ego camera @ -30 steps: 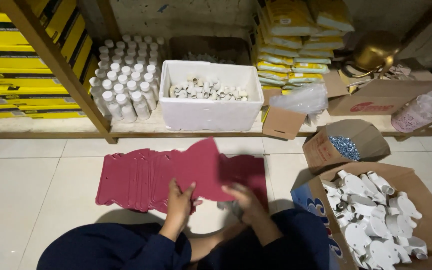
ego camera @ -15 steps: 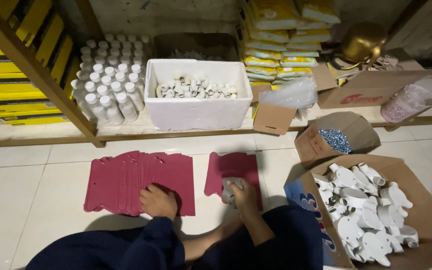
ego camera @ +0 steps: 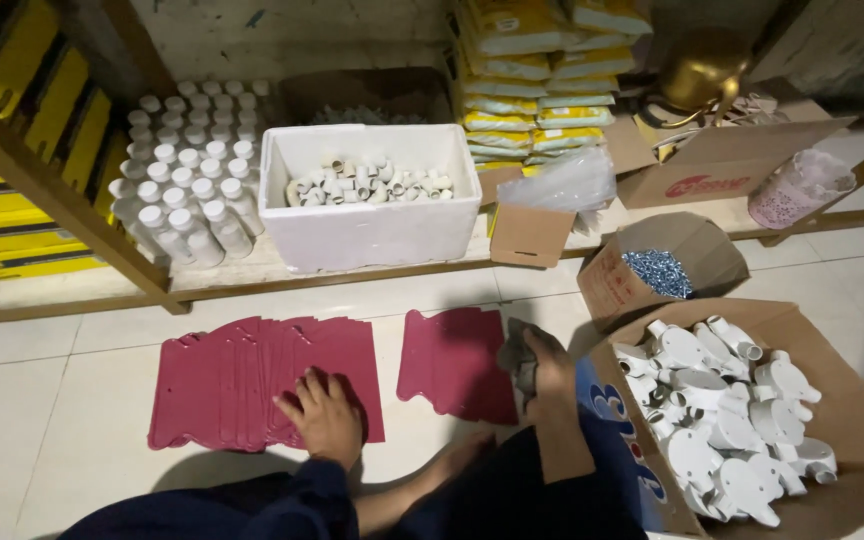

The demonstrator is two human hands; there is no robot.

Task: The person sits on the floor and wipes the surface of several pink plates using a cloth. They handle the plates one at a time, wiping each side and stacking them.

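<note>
Left hand: the left hand (ego camera: 327, 420) lies flat with fingers spread on the fanned stack of flat dark-red die-cut card sheets (ego camera: 252, 380), lower left of centre on the pale tiled floor (ego camera: 42, 400).
Right hand: the right hand (ego camera: 550, 365) is curled around a small grey crumpled cloth-like wad (ego camera: 517, 358), at the right edge of the single dark-red card sheet (ego camera: 452, 362) lying apart from the stack.
Progress: judging by the layout, one sheet is separated out and under the wad; the stack looks largely untouched, so most of the work seems left.
Sheets counted: one alone; the stack overlaps too closely for an exact count, perhaps ten or more.
Brown cardboard box of white plastic pipe fittings (ego camera: 742, 420): one, lower right, well over a dozen pieces.
Smaller open cardboard box of blue-grey screws (ego camera: 660, 268): one, right of centre.
White foam box of short white tube pieces (ego camera: 367, 195): one, upper centre on the low wooden shelf (ego camera: 252, 285); dozens of pieces.
White capped bottles (ego camera: 187, 170): about thirty, upper left.
Yellow packet stacks (ego camera: 532, 70): too many to count, top.
</note>
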